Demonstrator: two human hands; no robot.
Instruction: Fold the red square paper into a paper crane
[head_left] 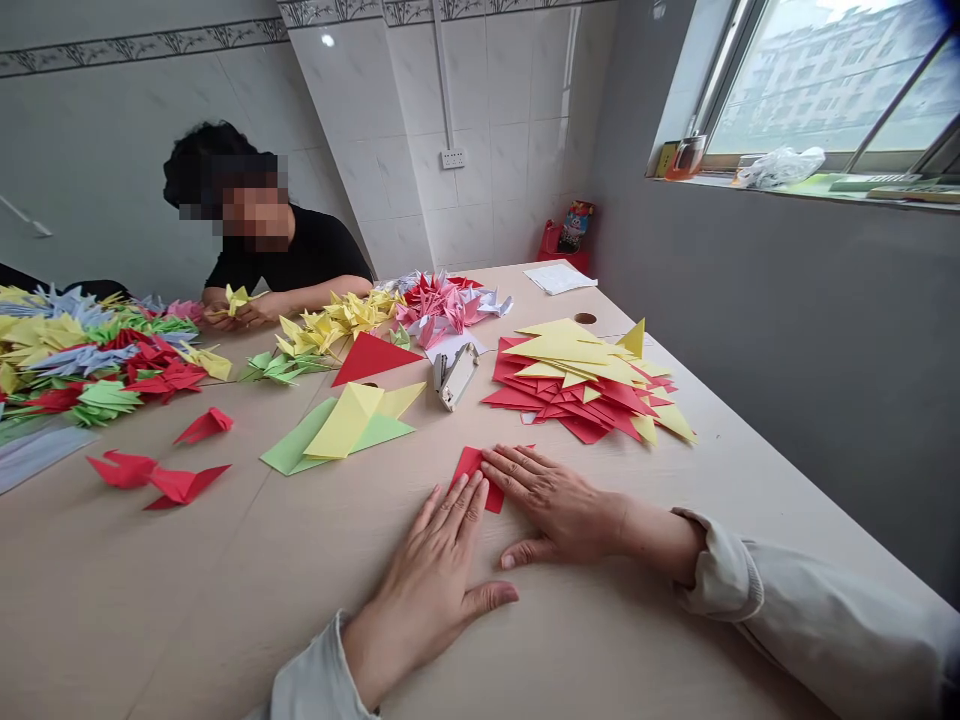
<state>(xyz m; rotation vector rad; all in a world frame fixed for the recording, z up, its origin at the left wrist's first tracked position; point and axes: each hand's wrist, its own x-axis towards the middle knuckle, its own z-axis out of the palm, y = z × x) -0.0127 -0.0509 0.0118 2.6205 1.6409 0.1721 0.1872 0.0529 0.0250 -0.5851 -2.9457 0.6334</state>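
A small piece of folded red paper point(493, 497) lies flat on the table, partly covered by both hands. My left hand point(435, 565) rests on its left part with fingers stretched out and thumb spread to the right. From the right, my right hand point(562, 505) lies flat over its upper right part, fingers extended and thumb apart. Beyond the hands stands a phone-like device point(455, 376), tilted on the table. Right of it is a stack of folded red and yellow paper point(581, 385). Left of it lie green and yellow folded sheets point(341, 430) and a red paper triangle point(375, 357).
Red folded paper birds point(180, 484) lie at the left of the table point(225, 600). A large heap of colourful paper cranes point(105, 360) fills the far left. Across the table a person point(289, 250) holds a yellow paper crane point(240, 298). A white paper point(561, 278) lies near the far edge.
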